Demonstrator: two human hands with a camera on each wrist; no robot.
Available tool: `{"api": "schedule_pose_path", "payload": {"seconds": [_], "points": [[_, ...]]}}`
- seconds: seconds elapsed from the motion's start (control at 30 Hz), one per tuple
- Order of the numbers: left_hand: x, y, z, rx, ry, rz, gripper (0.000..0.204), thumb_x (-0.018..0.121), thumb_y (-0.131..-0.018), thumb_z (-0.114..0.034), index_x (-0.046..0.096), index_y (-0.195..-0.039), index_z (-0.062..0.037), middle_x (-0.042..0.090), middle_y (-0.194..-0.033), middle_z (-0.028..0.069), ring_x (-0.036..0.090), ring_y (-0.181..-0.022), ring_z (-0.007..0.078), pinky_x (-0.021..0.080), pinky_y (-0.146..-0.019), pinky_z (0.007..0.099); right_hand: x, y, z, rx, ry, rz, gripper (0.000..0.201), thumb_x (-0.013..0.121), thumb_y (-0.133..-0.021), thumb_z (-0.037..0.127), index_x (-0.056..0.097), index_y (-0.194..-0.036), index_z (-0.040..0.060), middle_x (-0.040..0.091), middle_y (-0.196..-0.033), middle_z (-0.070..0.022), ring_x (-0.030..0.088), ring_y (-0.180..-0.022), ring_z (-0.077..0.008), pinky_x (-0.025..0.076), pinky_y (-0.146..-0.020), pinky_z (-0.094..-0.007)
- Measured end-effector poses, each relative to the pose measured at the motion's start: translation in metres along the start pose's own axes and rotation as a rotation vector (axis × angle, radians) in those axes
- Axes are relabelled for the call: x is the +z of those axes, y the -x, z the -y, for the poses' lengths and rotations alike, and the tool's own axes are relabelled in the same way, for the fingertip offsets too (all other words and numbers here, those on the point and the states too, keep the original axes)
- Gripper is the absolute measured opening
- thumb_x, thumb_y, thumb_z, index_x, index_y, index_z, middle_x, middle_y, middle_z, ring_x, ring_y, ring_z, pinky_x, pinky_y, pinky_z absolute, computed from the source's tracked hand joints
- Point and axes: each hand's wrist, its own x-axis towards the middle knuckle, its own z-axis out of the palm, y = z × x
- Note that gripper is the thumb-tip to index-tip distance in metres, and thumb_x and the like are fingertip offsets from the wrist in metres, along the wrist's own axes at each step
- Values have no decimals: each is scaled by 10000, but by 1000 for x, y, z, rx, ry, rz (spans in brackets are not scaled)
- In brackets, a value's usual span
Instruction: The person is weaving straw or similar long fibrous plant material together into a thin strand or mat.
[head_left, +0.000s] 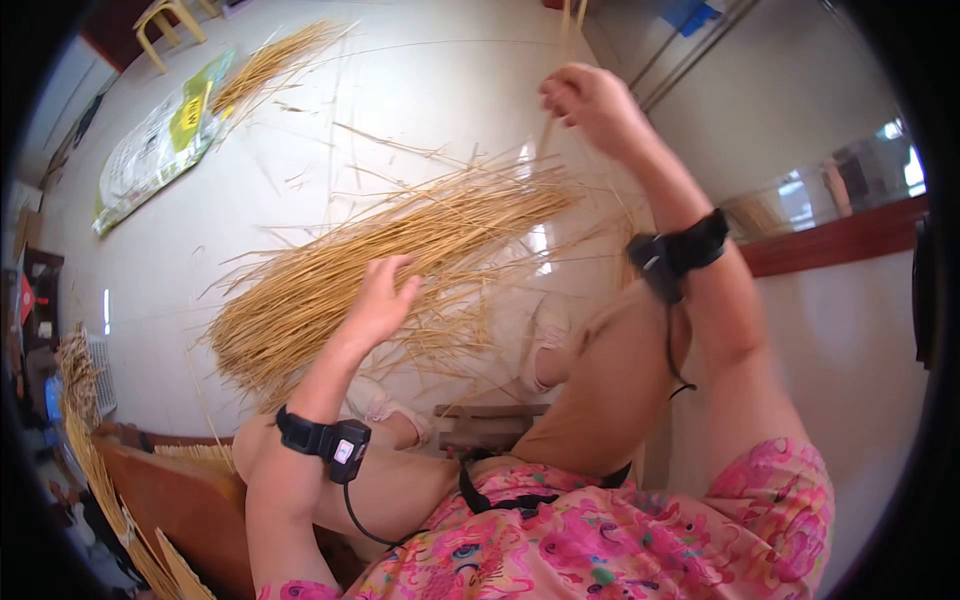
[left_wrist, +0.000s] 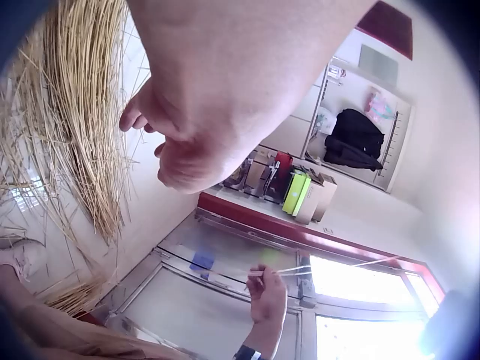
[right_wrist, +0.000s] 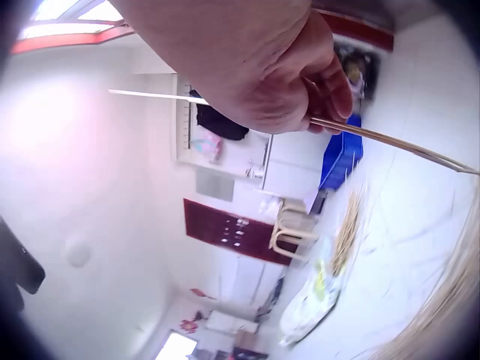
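Observation:
A broad heap of straw lies on the tiled floor in front of the seated person. Over the heap's near side, the left hand hovers with relaxed, slightly bent fingers and nothing in them. Raised at the upper right, the right hand pinches a few thin straw stalks. In the right wrist view those stalks pass between thumb and curled fingers of the right hand and stick out on both sides. The left wrist view shows the left hand beside the heap.
A white and green bag lies at the upper left, with a smaller straw bundle beside it. A wooden stool stands beyond. Glass panels with a red sill are on the right. A brown wooden board is at lower left.

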Motion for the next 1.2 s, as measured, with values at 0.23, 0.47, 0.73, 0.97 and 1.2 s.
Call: {"api": "schedule_pose_path", "payload": {"seconds": [0.23, 0.47, 0.73, 0.97, 1.2], "points": [[0, 4, -17, -75, 62, 47, 358, 562, -868, -211, 496, -1182, -53, 416, -1212, 172, 473, -1079, 282, 432, -881, 372, -125, 116, -104, 369, 401, 235, 186, 567, -792, 199, 612, -745, 25, 614, -646, -158, 609, -603, -289, 481, -579, -392], [6, 2, -13, -79, 54, 98, 334, 581, -853, -190, 511, -1153, -60, 372, -1249, 175, 464, -1073, 287, 418, -894, 356, -77, 391, -231, 616, 682, 501, 184, 541, -734, 161, 654, -790, 27, 624, -794, -212, 604, -759, -384, 478, -700, -464], [14, 2, 9, -100, -53, 88, 320, 601, -837, -184, 529, -1121, -54, 366, -1250, 186, 456, -1067, 294, 399, -919, 357, -26, 579, -236, 753, 649, 1127, 213, 616, -740, 189, 664, -814, -5, 634, -841, -225, 620, -790, -367, 497, -684, -431], [14, 2, 11, -43, -106, 69, 326, 605, -833, -206, 545, -1105, -37, 427, -1197, 191, 469, -1064, 298, 405, -915, 356, -31, 549, -199, 1084, 501, 1120, 406, 563, -817, 426, 669, -925, 49, 655, -952, -151, 605, -910, -338, 467, -799, -436], [28, -3, 63, -107, -253, 107, 308, 610, -809, -250, 626, -1039, -46, 511, -1122, 230, 471, -1076, 343, 384, -951, 384, -120, 289, -100, 809, -58, 139, 210, 529, -912, 236, 568, -955, 35, 583, -723, -28, 575, -608, -99, 458, -497, -248]]}}
